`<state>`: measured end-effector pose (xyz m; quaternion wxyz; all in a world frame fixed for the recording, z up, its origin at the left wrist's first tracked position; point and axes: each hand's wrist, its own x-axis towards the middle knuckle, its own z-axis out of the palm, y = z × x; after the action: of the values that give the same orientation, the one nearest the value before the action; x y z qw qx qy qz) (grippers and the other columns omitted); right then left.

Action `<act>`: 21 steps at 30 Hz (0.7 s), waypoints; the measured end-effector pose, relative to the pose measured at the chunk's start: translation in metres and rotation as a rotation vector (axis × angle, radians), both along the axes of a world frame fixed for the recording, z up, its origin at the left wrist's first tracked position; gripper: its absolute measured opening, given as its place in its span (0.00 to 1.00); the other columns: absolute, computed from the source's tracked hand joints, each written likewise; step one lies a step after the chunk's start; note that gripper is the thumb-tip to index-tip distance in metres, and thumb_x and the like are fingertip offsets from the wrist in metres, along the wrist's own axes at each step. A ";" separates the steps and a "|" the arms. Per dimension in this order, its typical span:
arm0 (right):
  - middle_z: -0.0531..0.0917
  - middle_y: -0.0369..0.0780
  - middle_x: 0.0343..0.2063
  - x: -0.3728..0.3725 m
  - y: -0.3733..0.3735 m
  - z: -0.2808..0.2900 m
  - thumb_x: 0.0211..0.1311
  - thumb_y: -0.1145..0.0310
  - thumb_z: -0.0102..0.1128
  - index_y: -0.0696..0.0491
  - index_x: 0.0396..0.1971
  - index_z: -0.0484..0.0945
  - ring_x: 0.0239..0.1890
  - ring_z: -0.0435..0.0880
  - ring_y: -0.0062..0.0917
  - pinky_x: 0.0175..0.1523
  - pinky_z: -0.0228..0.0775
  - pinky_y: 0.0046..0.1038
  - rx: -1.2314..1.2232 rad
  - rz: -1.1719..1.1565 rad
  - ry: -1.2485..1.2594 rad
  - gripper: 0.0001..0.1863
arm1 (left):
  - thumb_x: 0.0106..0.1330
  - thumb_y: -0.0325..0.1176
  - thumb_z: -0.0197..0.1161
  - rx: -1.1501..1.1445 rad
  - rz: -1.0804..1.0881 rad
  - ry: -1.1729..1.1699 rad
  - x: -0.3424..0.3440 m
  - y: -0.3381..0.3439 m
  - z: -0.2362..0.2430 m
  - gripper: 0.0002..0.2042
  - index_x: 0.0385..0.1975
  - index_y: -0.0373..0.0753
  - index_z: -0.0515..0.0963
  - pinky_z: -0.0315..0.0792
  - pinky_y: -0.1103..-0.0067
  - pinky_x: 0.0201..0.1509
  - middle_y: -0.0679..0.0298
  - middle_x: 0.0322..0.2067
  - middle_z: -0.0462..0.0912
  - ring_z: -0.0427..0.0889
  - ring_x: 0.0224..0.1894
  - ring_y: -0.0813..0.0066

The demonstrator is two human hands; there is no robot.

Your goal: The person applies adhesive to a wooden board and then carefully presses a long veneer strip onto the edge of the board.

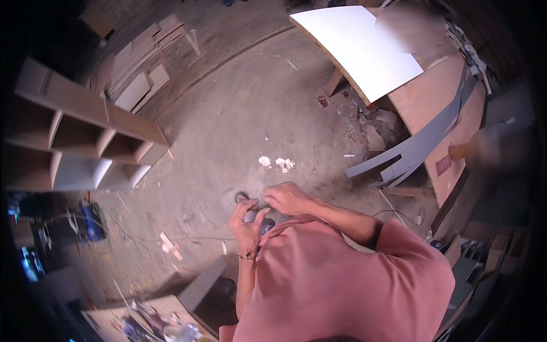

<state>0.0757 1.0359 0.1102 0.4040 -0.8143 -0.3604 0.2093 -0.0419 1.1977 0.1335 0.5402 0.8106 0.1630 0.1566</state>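
My left hand (246,225) is low at the centre, fingers bent. My right hand (283,199) is just to its right and a little higher, fingers curled toward the left hand. Both seem closed, but whatever lies in their fingers is too small or hidden to tell. Beneath them show part of my grey-clad leg (266,225) and a dark-rimmed shoe (243,196), mostly covered by the hands and my pink shirt.
A cubby shelf unit (80,131) stands left, stacked boards (137,68) behind. At right are tables with a white panel (359,48) and grey strips (421,137), plus blurred shapes. Debris (376,134), white scraps (282,163) and cables lie on the floor. A cluttered bench (105,319) is lower left.
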 end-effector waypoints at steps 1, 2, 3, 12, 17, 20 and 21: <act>0.85 0.52 0.30 0.011 0.000 -0.010 0.70 0.59 0.56 0.56 0.35 0.79 0.35 0.84 0.54 0.41 0.73 0.52 -0.017 -0.123 -0.011 0.14 | 0.52 0.25 0.80 -0.038 -0.042 -0.009 0.019 0.010 -0.003 0.14 0.38 0.31 0.85 0.79 0.74 0.47 0.58 0.36 0.87 0.86 0.37 0.67; 0.85 0.52 0.31 0.025 -0.002 -0.024 0.71 0.60 0.56 0.56 0.36 0.80 0.35 0.85 0.52 0.42 0.75 0.49 -0.005 -0.282 0.029 0.13 | 0.57 0.23 0.77 -0.016 -0.089 -0.047 0.037 0.022 -0.007 0.09 0.36 0.30 0.86 0.79 0.75 0.47 0.58 0.33 0.88 0.86 0.37 0.68; 0.86 0.51 0.31 0.038 -0.007 -0.035 0.72 0.62 0.57 0.56 0.37 0.81 0.35 0.86 0.50 0.42 0.76 0.47 0.008 -0.447 0.067 0.12 | 0.59 0.22 0.75 -0.030 -0.124 -0.032 0.056 0.036 -0.011 0.07 0.35 0.30 0.86 0.79 0.76 0.47 0.58 0.32 0.88 0.86 0.36 0.69; 0.87 0.48 0.32 0.124 0.049 -0.010 0.73 0.62 0.56 0.54 0.42 0.82 0.35 0.87 0.45 0.44 0.78 0.41 0.025 -0.887 0.081 0.12 | 0.73 0.28 0.65 -0.310 -0.418 0.102 0.214 0.184 -0.036 0.06 0.37 0.32 0.84 0.76 0.77 0.49 0.61 0.30 0.88 0.83 0.37 0.77; 0.85 0.49 0.31 0.151 0.142 0.002 0.72 0.55 0.55 0.52 0.37 0.79 0.36 0.85 0.51 0.41 0.75 0.49 -0.114 -0.889 -0.039 0.15 | 0.79 0.35 0.57 -0.156 -0.723 0.072 0.325 0.267 -0.048 0.13 0.32 0.34 0.79 0.75 0.77 0.44 0.63 0.26 0.84 0.80 0.33 0.77; 0.84 0.47 0.29 0.166 0.169 -0.004 0.72 0.56 0.57 0.53 0.31 0.76 0.35 0.85 0.50 0.40 0.74 0.51 -0.115 -0.833 -0.057 0.16 | 0.82 0.40 0.52 -0.115 -0.693 0.177 0.394 0.300 -0.092 0.18 0.30 0.35 0.75 0.72 0.75 0.37 0.63 0.22 0.80 0.77 0.28 0.76; 0.84 0.46 0.28 0.174 0.177 0.007 0.72 0.56 0.57 0.53 0.30 0.75 0.35 0.85 0.49 0.40 0.73 0.51 -0.122 -0.808 -0.048 0.16 | 0.82 0.41 0.51 -0.081 -0.629 0.210 0.413 0.315 -0.115 0.20 0.27 0.35 0.75 0.71 0.74 0.36 0.63 0.21 0.78 0.75 0.26 0.75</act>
<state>0.2498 1.2130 0.1175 0.3963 -0.9174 -0.0078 0.0358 0.3712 1.5127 0.0188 0.5739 0.8109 -0.0342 -0.1089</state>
